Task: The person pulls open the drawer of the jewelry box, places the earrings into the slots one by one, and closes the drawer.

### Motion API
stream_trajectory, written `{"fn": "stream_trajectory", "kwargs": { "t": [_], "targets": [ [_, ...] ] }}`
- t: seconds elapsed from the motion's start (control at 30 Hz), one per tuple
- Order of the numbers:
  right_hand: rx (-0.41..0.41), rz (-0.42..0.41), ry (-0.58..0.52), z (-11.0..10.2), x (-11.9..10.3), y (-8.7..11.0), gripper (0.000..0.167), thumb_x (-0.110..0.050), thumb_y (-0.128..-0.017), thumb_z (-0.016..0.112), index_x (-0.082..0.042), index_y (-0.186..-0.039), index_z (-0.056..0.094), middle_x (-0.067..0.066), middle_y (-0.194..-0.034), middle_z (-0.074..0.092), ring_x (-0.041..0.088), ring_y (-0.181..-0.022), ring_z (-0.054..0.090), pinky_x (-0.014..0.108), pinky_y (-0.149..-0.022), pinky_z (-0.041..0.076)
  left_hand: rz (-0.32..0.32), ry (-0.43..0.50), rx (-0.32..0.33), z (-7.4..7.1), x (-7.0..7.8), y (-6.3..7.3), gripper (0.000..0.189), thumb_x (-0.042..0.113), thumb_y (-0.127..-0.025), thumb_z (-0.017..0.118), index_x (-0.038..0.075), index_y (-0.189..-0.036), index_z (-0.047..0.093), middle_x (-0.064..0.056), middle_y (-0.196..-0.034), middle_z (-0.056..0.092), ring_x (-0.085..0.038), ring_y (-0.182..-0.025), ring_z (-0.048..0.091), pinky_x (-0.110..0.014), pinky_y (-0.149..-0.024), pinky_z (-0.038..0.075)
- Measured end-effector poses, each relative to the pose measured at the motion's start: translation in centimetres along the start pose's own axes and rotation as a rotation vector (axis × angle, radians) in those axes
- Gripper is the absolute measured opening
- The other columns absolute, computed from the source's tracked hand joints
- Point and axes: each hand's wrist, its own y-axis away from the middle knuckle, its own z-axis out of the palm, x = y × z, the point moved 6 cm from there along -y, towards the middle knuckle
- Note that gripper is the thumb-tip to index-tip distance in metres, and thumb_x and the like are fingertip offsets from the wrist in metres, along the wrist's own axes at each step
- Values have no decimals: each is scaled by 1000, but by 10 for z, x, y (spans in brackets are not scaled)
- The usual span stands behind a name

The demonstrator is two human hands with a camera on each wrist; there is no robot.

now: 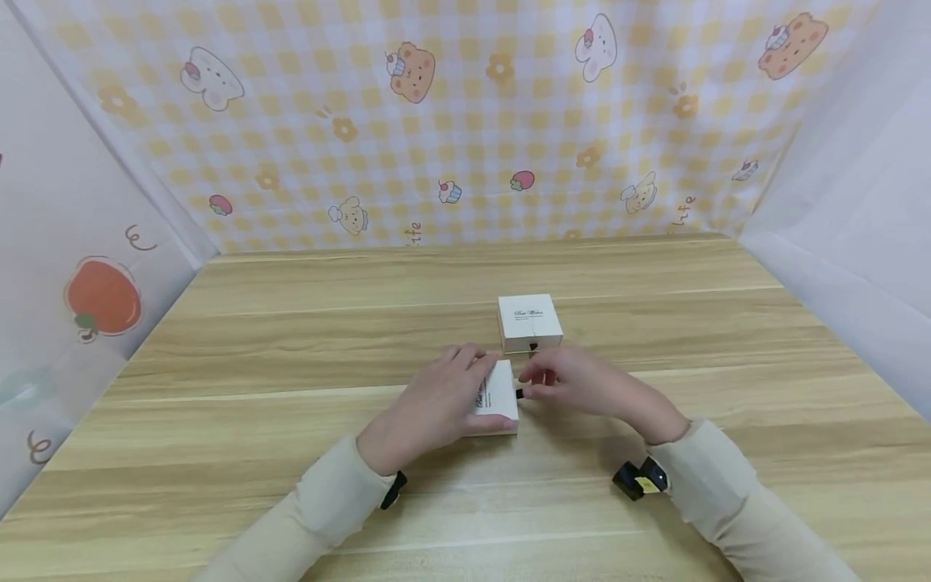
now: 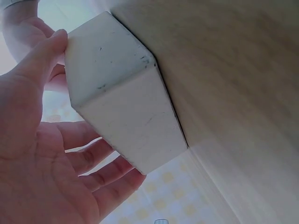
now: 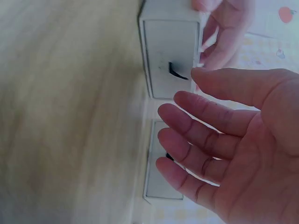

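A small white drawer box (image 1: 499, 396) with black lettering on its lid lies on the table. My left hand (image 1: 444, 396) grips it across the top, thumb along the near side and fingers at the far side. In the left wrist view, that hand spans the white box (image 2: 126, 98). A short black pull tab (image 3: 176, 72) sticks out of the drawer's front. My right hand (image 1: 575, 380) is at this tab, the thumb tip right by its end. In the right wrist view, the fingers of the right hand (image 3: 233, 135) are relaxed, with a gap between thumb and index finger.
Just behind stands a second white box (image 1: 529, 317), marked "Best Wishes", its black tab facing me. The wooden table (image 1: 291, 339) runs back to a yellow checked cloth (image 1: 465, 121), with white cloth walls on both sides.
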Motion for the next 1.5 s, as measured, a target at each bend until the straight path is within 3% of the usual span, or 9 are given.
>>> {"fn": "stream_trajectory", "kwargs": {
  "t": [0.23,0.5,1.23,1.5],
  "targets": [
    [-18,1,-23,9,0,-4,11,-13,-87,63,-6,-93,69,-2,-83,67,5,-70,51,21,-64,44,6,14,8,-1,0,1,82,60,-76,63,5,-134,47,-10,-130,51,-25,-117,48,-38,-96,43],
    [-13,18,-50,15,1,-6,8,-11,-87,62,-7,-90,68,-3,-80,64,5,-68,49,21,-63,43,5,15,4,-1,0,3,81,59,-76,63,5,-134,48,-9,-127,51,-24,-116,47,-36,-95,43],
    [-6,62,11,16,-1,-7,8,-10,-88,61,-9,-82,65,-4,-72,59,7,-64,46,22,-60,40,32,-16,22,-2,2,2,81,60,-77,61,3,-132,49,-9,-119,53,-21,-104,48,-32,-83,45],
    [-6,44,34,15,0,-6,9,-9,-87,61,-9,-79,64,-4,-69,57,6,-64,46,21,-59,41,30,-19,14,-1,3,2,80,61,-77,60,4,-132,50,-8,-120,53,-21,-104,48,-32,-84,46]
  ]
}}
